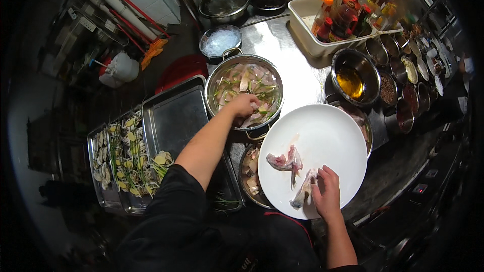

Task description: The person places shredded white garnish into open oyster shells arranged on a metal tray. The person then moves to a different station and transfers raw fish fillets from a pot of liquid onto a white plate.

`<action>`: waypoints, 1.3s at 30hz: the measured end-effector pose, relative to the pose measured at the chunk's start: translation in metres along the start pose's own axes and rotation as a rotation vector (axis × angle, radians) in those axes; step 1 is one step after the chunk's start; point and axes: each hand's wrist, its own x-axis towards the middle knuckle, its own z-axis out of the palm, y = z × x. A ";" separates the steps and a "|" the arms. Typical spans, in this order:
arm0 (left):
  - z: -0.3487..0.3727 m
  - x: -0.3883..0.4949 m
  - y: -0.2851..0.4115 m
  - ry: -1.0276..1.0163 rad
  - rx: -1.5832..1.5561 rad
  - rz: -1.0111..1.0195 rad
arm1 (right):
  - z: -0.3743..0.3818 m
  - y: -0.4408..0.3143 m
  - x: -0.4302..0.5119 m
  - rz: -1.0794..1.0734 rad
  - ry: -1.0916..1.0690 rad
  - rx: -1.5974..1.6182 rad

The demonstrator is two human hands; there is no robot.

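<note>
My left hand (245, 106) reaches into a two-handled metal pot (281, 94) of pale fish pieces and green onion strips; its fingers are bent and partly hidden among the pieces. Over the large white plate (329, 132) is my right hand (328, 192), its fingertips at a fish piece with grey skin (302, 192); whether it grips the piece is unclear. Another raw fish piece, pinkish with fins (285, 161), lies on the plate, left of that hand. The plate overlaps a pan of cut fish pieces (250, 170) and another bowl of pale meat or fish (363, 124).
Metal trays (145, 109) stand at left, two bearing oysters or similar food with ginger and scallion. Beyond the pot is a bowl of clear, icy-looking contents (220, 41). At right are a bowl of yellow oil (351, 83), a white bin of sauce bottles (321, 47) and several seasoning bowls.
</note>
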 end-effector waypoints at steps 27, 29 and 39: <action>-0.061 -0.022 -0.040 0.321 -0.265 -0.155 | 0.003 -0.016 0.029 -0.025 0.001 0.123; -0.065 -0.028 -0.034 0.319 -0.300 -0.169 | 0.003 -0.018 0.031 -0.051 -0.005 0.124; -0.006 -0.153 0.109 -0.224 -1.282 -0.040 | -0.010 -0.006 0.085 0.377 -0.337 0.986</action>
